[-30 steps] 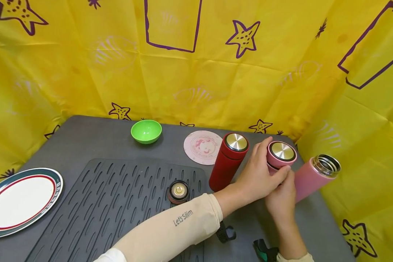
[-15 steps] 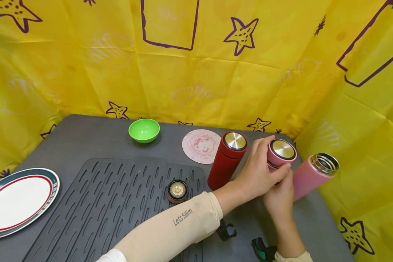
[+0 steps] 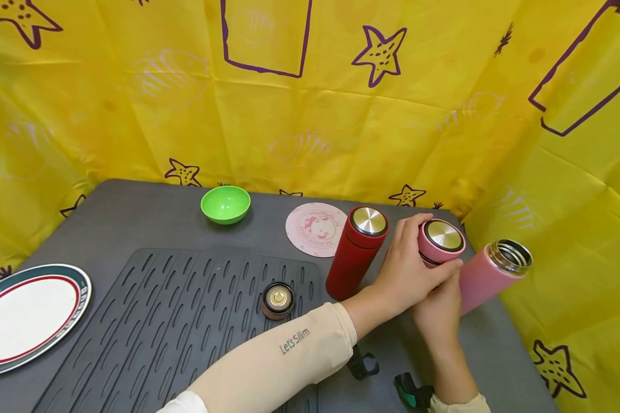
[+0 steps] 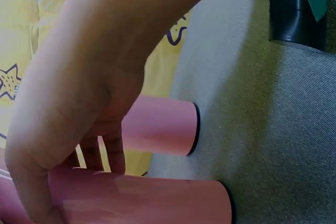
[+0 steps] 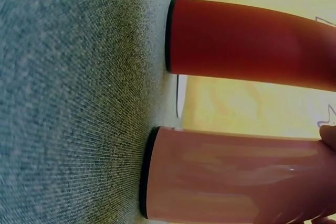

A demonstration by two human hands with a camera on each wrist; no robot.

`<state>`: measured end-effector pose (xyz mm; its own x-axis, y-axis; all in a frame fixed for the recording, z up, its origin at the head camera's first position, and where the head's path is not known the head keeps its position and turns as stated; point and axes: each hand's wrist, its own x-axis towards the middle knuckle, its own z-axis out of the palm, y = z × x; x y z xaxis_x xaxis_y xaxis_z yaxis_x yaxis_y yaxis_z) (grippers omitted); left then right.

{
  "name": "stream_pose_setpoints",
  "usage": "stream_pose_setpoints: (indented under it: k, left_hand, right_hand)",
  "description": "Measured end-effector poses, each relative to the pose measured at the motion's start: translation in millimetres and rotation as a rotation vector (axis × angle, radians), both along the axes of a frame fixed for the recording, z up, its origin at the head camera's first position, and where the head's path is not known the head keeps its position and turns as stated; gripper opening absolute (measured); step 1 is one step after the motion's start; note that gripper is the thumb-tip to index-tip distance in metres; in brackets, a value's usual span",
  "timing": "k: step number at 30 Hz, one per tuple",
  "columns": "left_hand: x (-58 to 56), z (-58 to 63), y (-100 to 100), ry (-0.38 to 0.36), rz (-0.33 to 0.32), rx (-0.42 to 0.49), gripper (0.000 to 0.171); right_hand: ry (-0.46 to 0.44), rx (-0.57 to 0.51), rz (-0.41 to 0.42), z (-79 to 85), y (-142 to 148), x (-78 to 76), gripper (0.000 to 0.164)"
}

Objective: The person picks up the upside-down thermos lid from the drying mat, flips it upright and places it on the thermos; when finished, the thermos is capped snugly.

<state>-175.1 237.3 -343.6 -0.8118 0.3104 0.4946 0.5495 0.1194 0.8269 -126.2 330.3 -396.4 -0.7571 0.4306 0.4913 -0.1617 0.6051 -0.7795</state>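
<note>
In the head view, my left hand (image 3: 405, 267) grips the lid of a pink thermos bottle (image 3: 444, 236) with a shiny metal disc on top. My right hand (image 3: 438, 318) lies lower, holding the same bottle's body, whose base stands at the table in the right wrist view. The left wrist view shows the right hand's fingers wrapped round this pink body (image 4: 157, 198). Just to the right is a second pink thermos bottle (image 3: 488, 281), uncapped, its steel mouth showing. A red thermos bottle (image 3: 353, 258) with its lid on stands to the left of the hands.
An upturned bottle lid (image 3: 277, 299) lies on the grey ridged mat (image 3: 181, 315). Behind are a green bowl (image 3: 225, 205) and a round pink coaster (image 3: 315, 229). An oval white plate (image 3: 28, 318) is at far left. Yellow printed cloth (image 3: 248, 120) walls in the table.
Both hands keep hold of the pink thermos bottle. The left forearm has edged slightly right relative to the mat. The head view has shifted a little, so the scene sits slightly further left.
</note>
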Motion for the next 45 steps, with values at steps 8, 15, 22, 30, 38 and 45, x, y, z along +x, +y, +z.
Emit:
stream_pose_setpoints:
  k: [8,15,22,30,38,45]
  left_hand:
    - [1.1,-3.4,0.0,0.006,0.029,0.025,0.078]
    - [0.2,-3.9,-0.9,0.007,-0.013,0.007,0.077]
    - [-0.3,-3.4,2.7,-0.041,-0.017,0.048,0.079]
    - [-1.4,-6.6,0.7,-0.011,-0.015,0.070,0.079]
    - [-2.9,-12.3,-0.8,-0.033,-0.072,0.076,0.073]
    - [-3.3,-4.9,0.0,-0.007,-0.037,0.042,0.084]
  right_hand:
    - [0.026,0.032,-0.016,-2.7,-0.6,-1.2,0.046]
    - [0.072,0.004,0.016,-3.5,0.6,-1.2,0.044]
    - [0.035,-0.006,0.017,-3.1,2.0,-1.9,0.047]
    - [0.002,0.021,-0.025,-3.9,2.3,-1.4,0.053]
    - [0.063,0.066,-0.023,-7.0,2.1,-1.6,0.044]
    - [0.129,-0.027,0.092,9.0,-8.3,1.5,0.031]
